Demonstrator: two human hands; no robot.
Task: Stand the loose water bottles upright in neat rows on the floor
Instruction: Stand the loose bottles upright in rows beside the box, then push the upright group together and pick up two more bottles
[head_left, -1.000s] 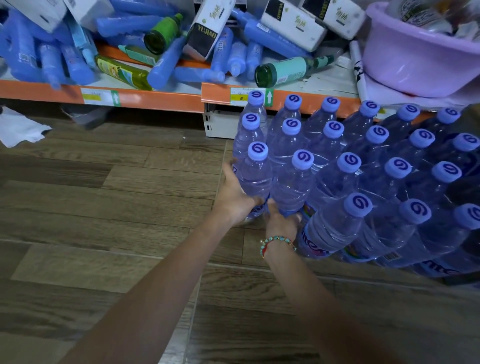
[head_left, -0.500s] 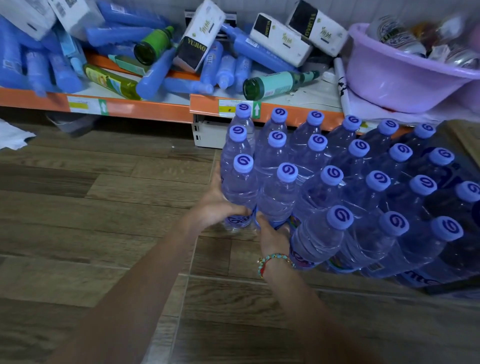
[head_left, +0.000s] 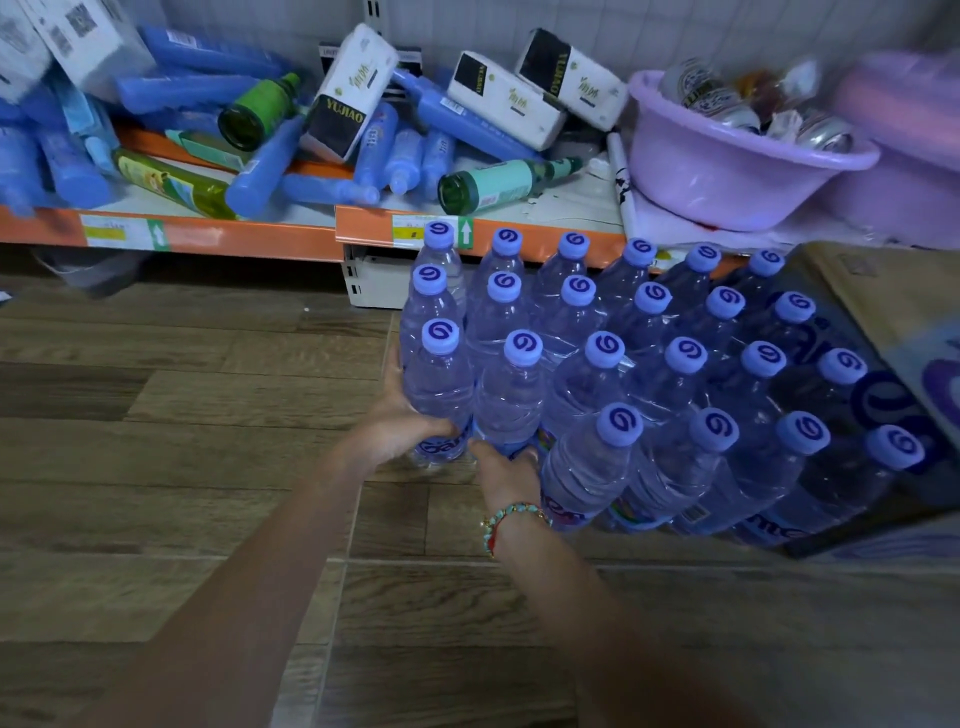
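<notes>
Head view: left hand (head_left: 402, 423) wraps the low body of the end bottle (head_left: 439, 395), right hand (head_left: 511, 467) cups its neighbour (head_left: 511, 402), both upright at the left edge of the rows on the floor (head_left: 182, 415). Full, heavyish, slick plastic, so grip low. Since a second ago, hands haven't shifted; the camera has tilted.

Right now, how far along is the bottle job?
Mostly done, it seems: the water bottles stand upright, caps up, in close rows on the floor below the shelf. In hand: the left hand grips the near-left bottle and the right hand holds its neighbour low down, seemingly squaring that corner. No water bottle lies loose on the visible floor; out of frame I cannot tell.
</notes>
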